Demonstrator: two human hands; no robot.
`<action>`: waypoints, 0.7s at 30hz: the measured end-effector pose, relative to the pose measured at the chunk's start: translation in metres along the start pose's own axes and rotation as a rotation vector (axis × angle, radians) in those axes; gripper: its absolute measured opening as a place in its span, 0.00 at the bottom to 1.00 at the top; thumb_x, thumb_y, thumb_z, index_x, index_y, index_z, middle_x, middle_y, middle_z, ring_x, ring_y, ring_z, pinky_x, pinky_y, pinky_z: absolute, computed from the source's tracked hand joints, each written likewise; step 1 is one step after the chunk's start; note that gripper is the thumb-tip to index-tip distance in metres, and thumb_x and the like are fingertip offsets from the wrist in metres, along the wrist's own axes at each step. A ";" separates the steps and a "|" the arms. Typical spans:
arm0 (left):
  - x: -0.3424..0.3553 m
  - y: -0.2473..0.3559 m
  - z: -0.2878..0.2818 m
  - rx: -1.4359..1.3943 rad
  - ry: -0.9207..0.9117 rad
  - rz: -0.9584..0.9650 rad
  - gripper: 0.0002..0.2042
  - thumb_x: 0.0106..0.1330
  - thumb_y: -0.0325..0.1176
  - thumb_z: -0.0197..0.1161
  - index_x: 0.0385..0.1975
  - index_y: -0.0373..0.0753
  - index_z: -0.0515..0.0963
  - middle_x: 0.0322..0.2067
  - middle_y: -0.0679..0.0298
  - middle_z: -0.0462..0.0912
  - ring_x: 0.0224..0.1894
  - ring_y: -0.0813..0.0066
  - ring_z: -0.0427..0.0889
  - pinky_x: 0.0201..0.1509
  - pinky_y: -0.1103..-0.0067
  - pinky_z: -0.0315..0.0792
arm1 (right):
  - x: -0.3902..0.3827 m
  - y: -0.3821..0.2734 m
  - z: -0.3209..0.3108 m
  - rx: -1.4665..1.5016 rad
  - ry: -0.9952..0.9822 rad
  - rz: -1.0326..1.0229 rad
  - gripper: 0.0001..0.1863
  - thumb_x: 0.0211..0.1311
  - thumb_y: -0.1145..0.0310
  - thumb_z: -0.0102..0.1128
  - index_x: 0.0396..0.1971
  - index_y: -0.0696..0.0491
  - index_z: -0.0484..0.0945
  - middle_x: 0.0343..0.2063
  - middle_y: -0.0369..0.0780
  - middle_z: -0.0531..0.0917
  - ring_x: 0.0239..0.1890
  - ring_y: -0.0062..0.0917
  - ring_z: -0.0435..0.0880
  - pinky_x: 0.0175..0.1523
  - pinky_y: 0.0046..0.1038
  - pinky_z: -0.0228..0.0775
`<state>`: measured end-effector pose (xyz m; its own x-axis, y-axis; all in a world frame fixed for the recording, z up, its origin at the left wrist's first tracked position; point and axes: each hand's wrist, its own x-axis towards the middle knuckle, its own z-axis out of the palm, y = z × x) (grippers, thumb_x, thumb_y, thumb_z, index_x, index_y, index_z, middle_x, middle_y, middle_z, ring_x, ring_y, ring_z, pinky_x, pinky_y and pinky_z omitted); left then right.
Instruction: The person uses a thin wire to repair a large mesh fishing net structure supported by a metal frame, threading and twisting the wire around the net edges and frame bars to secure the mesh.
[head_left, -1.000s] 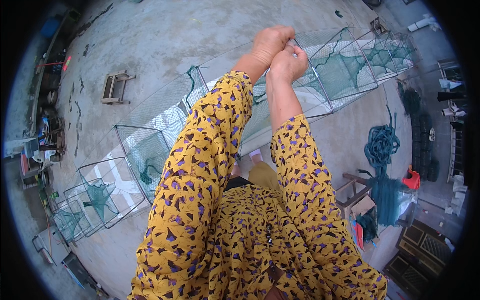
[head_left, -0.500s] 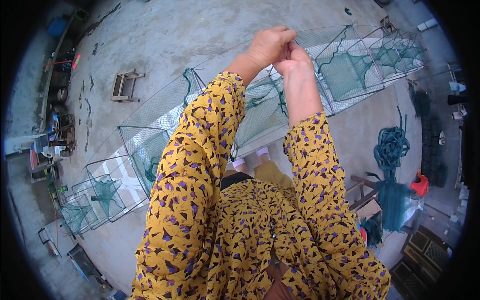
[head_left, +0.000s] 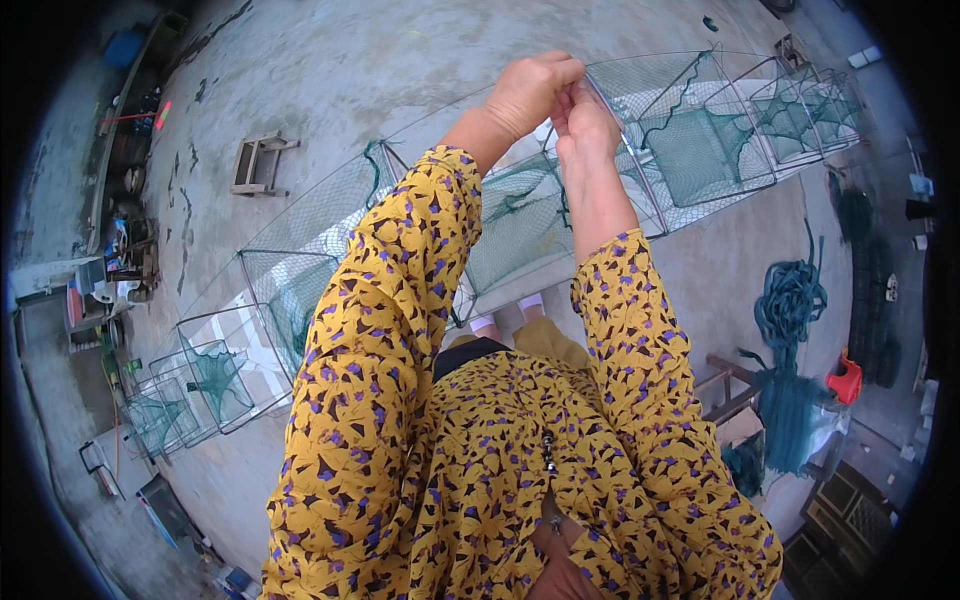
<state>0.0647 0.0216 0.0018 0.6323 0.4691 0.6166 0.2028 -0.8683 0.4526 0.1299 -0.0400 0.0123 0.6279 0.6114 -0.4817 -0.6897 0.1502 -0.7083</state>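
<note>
A long, collapsible fish trap [head_left: 520, 255] of green mesh over thin rectangular frames stretches across in front of me, from lower left to upper right. My left hand [head_left: 532, 92] is closed, fingers pinched at the trap's upper edge, by the top of one of its frames. Just right of it and touching it, my right hand [head_left: 590, 130] has its fingers curled at the same spot. Whatever fine piece lies between the fingertips is hidden. A dark frame bar [head_left: 640, 175] slants down beside my right wrist to the trap's near edge.
A small wooden stool [head_left: 262, 163] stands on the concrete floor beyond the trap at left. To the right hangs a bundle of blue-green netting strips [head_left: 788, 390], beside a red plastic item [head_left: 845, 378]. Assorted clutter lines the left wall. My feet are below the trap's near edge.
Both hands stay together at the trap's upper edge. My right hand has turned slightly and its fingers have shifted. The surroundings slide a little to the right in view.
</note>
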 end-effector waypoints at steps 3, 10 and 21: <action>-0.004 -0.002 -0.002 -0.070 -0.017 -0.069 0.06 0.49 0.21 0.55 0.26 0.38 0.73 0.26 0.63 0.76 0.27 0.63 0.77 0.29 0.78 0.72 | -0.008 0.004 -0.004 -0.082 -0.036 -0.047 0.06 0.60 0.70 0.51 0.29 0.56 0.74 0.26 0.33 0.75 0.24 0.16 0.73 0.27 0.16 0.68; -0.010 0.003 -0.005 -0.049 0.060 -0.052 0.06 0.51 0.22 0.56 0.28 0.39 0.75 0.26 0.62 0.78 0.27 0.67 0.79 0.30 0.79 0.72 | -0.005 0.009 -0.022 -0.119 -0.153 -0.029 0.07 0.62 0.67 0.49 0.31 0.54 0.73 0.25 0.32 0.75 0.27 0.15 0.71 0.28 0.19 0.62; -0.012 0.014 -0.009 -0.573 -0.115 -0.546 0.06 0.57 0.24 0.55 0.33 0.33 0.75 0.28 0.62 0.80 0.31 0.79 0.79 0.34 0.82 0.75 | -0.007 0.013 -0.037 -0.113 -0.285 -0.042 0.09 0.65 0.64 0.43 0.37 0.52 0.72 0.28 0.31 0.77 0.30 0.15 0.73 0.29 0.17 0.58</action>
<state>0.0529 0.0053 0.0067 0.6341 0.7573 0.1565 0.1096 -0.2883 0.9512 0.1303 -0.0714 -0.0127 0.5171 0.8024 -0.2981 -0.6107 0.1019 -0.7853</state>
